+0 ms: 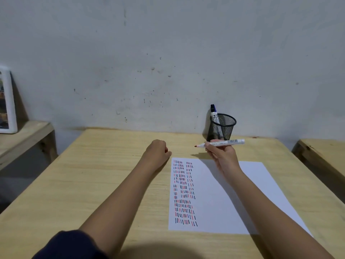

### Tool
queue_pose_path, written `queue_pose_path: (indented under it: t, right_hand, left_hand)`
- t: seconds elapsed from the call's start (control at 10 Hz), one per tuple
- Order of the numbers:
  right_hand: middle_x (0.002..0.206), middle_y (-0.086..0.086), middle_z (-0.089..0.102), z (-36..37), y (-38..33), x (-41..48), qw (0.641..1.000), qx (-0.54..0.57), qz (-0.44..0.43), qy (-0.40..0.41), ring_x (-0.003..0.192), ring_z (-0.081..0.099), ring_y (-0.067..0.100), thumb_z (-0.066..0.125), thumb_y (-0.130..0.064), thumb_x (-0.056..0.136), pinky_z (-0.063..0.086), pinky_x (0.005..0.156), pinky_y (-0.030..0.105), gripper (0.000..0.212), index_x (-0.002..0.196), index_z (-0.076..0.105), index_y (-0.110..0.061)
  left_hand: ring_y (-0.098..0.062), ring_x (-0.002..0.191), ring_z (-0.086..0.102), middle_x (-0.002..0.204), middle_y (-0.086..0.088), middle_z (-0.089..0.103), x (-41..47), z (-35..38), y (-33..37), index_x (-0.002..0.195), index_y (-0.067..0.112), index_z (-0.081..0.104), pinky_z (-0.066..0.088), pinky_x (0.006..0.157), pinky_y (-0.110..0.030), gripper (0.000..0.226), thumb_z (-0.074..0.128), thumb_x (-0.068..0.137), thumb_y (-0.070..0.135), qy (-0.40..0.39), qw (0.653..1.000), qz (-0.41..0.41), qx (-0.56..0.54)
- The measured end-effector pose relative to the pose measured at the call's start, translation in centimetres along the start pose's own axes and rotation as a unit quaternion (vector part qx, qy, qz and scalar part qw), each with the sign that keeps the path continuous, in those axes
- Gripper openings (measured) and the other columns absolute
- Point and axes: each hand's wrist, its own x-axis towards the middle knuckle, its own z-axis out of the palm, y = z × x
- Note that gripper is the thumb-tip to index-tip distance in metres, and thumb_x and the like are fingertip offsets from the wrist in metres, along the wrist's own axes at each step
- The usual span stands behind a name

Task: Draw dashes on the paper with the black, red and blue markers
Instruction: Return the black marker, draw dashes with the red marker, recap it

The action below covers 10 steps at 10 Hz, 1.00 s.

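Against the wall, mesh cup (222, 128), blue marker (214, 114) inside

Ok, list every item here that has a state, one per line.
Red marker: uncapped, held level above the table.
Right hand: gripping the red marker.
Left hand: closed fist, something red inside.
Paper: flat, dashes on its left part.
Mesh cup: upright, holding a capped marker.

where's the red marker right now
In the head view, the red marker is uncapped in the right hand, held above the table just beyond the paper's far edge, in front of the mesh cup.
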Motion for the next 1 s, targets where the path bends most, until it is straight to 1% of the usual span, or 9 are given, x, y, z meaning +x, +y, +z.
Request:
queue_pose_path:
  t: [0.1, 0.2, 0.3, 0.4, 0.5, 0.6, 0.7, 0.9, 1.0]
  right_hand:
    - [0.070, 0.006, 0.061, 0.0, -0.3, -0.4, 1.000, -0.015, 0.004, 0.000, 0.055, 0.060, 0.007, 0.064, -0.005, 0.083, 0.051, 0.056, 0.014, 0.005, 0.084, 0.060, -0.009]
    - [0.067, 0.008, 0.060, 0.2, -0.4, -1.1, 1.000, -0.022, 0.005, 0.000, 0.050, 0.059, 0.006, 0.059, -0.004, 0.086, 0.051, 0.052, 0.015, 0.002, 0.084, 0.059, -0.005]
    - [0.068, 0.010, 0.057, 0.9, -0.1, -2.2, 0.997, -0.081, 0.000, 0.014, 0.046, 0.054, 0.008, 0.057, -0.004, 0.086, 0.049, 0.049, 0.016, 0.003, 0.084, 0.055, -0.002]
    - [0.068, 0.008, 0.055, 1.5, 0.6, -3.2, 0.995, -0.098, 0.002, 0.033, 0.043, 0.052, 0.007, 0.056, -0.005, 0.086, 0.046, 0.044, 0.017, 0.007, 0.088, 0.050, -0.004]
    - [0.063, 0.004, 0.052, 2.5, 1.1, -4.7, 0.989, -0.138, -0.018, 0.048, 0.048, 0.052, 0.005, 0.053, -0.004, 0.087, 0.042, 0.043, 0.011, 0.007, 0.087, 0.046, -0.006]
    - [0.063, 0.006, 0.047, 3.0, 0.8, -5.1, 0.988, -0.140, -0.032, 0.048, 0.037, 0.048, -0.006, 0.048, 0.003, 0.088, 0.040, 0.044, 0.015, 0.008, 0.090, 0.044, -0.003]
    - [0.065, 0.008, 0.043, 3.1, 0.6, -5.2, 0.989, -0.137, -0.029, 0.041, 0.036, 0.046, -0.006, 0.046, 0.007, 0.087, 0.036, 0.040, 0.007, 0.011, 0.092, 0.042, -0.002]
    - [0.063, 0.008, 0.041, 3.1, 0.9, -5.1, 0.988, -0.148, -0.024, 0.024, 0.037, 0.045, -0.004, 0.045, 0.009, 0.087, 0.035, 0.039, 0.006, 0.014, 0.092, 0.039, -0.003]
    - [0.064, 0.005, 0.045, 2.9, 1.3, -4.7, 0.984, -0.177, -0.030, 0.022, 0.044, 0.047, 0.000, 0.049, 0.003, 0.088, 0.037, 0.042, 0.006, 0.011, 0.091, 0.041, -0.004]
  left_hand:
    - [-0.029, 0.095, 0.055, 0.099, -0.011, 0.053, -1.1, -0.1, -0.4, 0.097, 0.001, 0.057, 0.043, 0.076, -0.034, 0.034, 0.054, 0.089, 0.034, 0.013, 0.999, 0.023, -0.018]
    - [-0.023, 0.108, 0.049, 0.109, -0.004, 0.051, -2.5, -0.3, -1.3, 0.109, 0.009, 0.054, 0.042, 0.083, -0.033, 0.040, 0.052, 0.089, 0.043, -0.012, 0.998, 0.054, -0.012]
    - [-0.027, 0.137, 0.030, 0.143, -0.008, 0.039, -5.0, -0.2, -2.5, 0.135, 0.008, 0.037, 0.032, 0.109, -0.038, 0.070, 0.045, 0.087, 0.059, -0.079, 0.993, 0.083, 0.018]
    - [-0.021, 0.148, 0.000, 0.160, -0.007, 0.003, -6.6, 0.1, -3.0, 0.149, 0.009, 0.008, 0.005, 0.120, -0.039, 0.089, 0.035, 0.085, 0.066, -0.108, 0.989, 0.070, 0.070]
    - [-0.017, 0.148, -0.006, 0.160, -0.005, -0.004, -7.6, 0.6, -3.3, 0.150, 0.012, 0.003, -0.001, 0.121, -0.042, 0.090, 0.023, 0.085, 0.071, -0.114, 0.985, 0.067, 0.113]
    - [-0.015, 0.148, -0.006, 0.160, -0.003, -0.005, -7.8, 0.8, -3.3, 0.150, 0.014, 0.002, -0.001, 0.121, -0.041, 0.089, 0.020, 0.084, 0.071, -0.113, 0.984, 0.063, 0.120]
    - [-0.014, 0.148, -0.006, 0.160, -0.002, -0.005, -7.7, 0.9, -3.4, 0.150, 0.015, 0.002, 0.000, 0.121, -0.041, 0.088, 0.021, 0.085, 0.071, -0.109, 0.985, 0.063, 0.120]
    - [-0.013, 0.148, -0.005, 0.160, -0.002, -0.003, -7.8, 0.9, -3.3, 0.150, 0.015, 0.004, -0.001, 0.121, -0.038, 0.086, 0.022, 0.086, 0.069, -0.103, 0.985, 0.064, 0.124]
    - [-0.013, 0.148, -0.005, 0.160, -0.001, -0.003, -7.8, 0.9, -3.3, 0.150, 0.015, 0.004, -0.001, 0.120, -0.038, 0.086, 0.022, 0.086, 0.070, -0.103, 0.985, 0.063, 0.121]
